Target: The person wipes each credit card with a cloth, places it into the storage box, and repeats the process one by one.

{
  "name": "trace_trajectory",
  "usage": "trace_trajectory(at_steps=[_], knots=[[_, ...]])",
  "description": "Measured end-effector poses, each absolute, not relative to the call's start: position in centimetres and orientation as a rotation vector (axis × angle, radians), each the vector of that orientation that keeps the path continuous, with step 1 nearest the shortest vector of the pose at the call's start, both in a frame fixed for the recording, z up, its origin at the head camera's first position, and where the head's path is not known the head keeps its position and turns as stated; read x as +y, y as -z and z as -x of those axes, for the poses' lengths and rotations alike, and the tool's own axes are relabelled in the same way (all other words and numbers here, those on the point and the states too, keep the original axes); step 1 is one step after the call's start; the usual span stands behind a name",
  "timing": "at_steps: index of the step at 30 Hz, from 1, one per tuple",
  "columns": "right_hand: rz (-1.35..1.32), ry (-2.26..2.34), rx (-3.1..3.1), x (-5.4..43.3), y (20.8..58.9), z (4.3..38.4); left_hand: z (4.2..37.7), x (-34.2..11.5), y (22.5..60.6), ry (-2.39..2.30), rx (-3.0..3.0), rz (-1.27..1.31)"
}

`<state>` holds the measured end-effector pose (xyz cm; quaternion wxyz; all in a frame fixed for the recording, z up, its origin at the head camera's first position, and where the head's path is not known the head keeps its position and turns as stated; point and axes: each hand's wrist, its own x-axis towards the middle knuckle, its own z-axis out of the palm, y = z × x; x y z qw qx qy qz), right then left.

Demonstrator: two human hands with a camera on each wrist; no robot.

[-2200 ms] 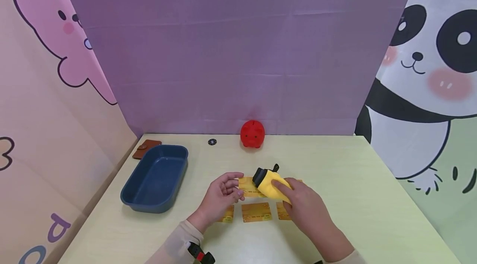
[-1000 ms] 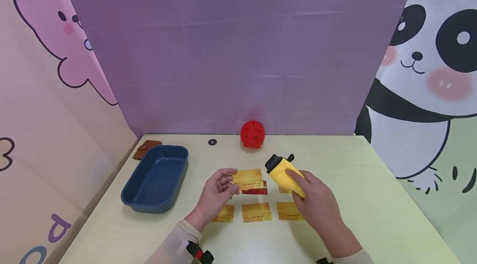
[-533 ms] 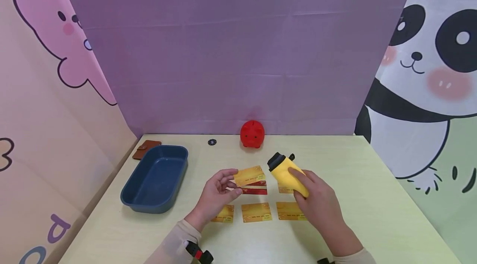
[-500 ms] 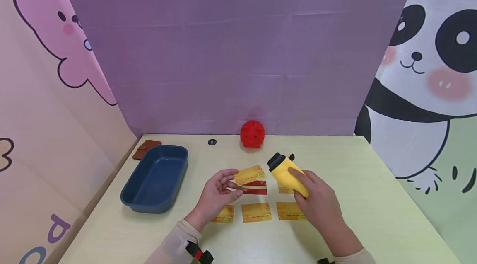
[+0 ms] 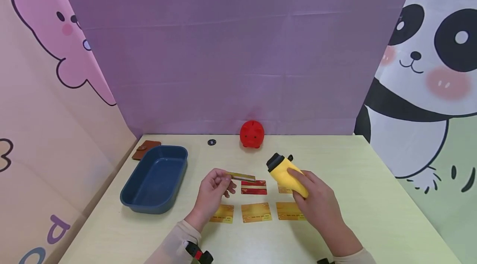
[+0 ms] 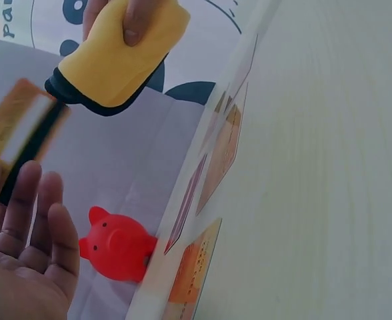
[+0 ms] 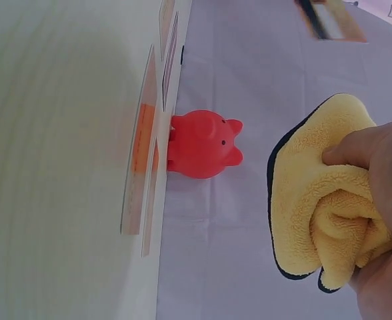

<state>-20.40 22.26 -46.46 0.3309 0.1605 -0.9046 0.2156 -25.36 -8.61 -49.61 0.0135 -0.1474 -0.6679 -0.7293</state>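
Yellow cloth (image 5: 286,175) is clutched in my right grip (image 5: 317,202), lower centre-right. At lower centre, I see my left grip (image 5: 211,191) pinching a card (image 5: 243,177) by its left end.

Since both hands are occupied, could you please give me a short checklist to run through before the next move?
1. Left hand secure on the held gold card: ok, pinched at one end.
2. Held gold card lifted off the table: ok, raised.
3. Right hand gripping the yellow cloth: ok.
4. Held gold card facing the head view: not ok, nearly edge-on.
5. Red card flat on the table: ok.
6. Held gold card clean: cannot tell, blurred in the wrist views.
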Motion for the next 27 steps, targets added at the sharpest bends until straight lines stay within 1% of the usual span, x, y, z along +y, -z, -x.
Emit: trace_trajectory(at_steps=[9,27], knots=[[-0.417,-0.569,-2.356,22.17,46.51,20.41,25.25,-8.67,49.55,2.212,-2.077,0.375],[-0.413,-0.585,-2.380,21.57,46.69,20.36,25.27,-8.71,49.78,2.381,-2.144,0.477]])
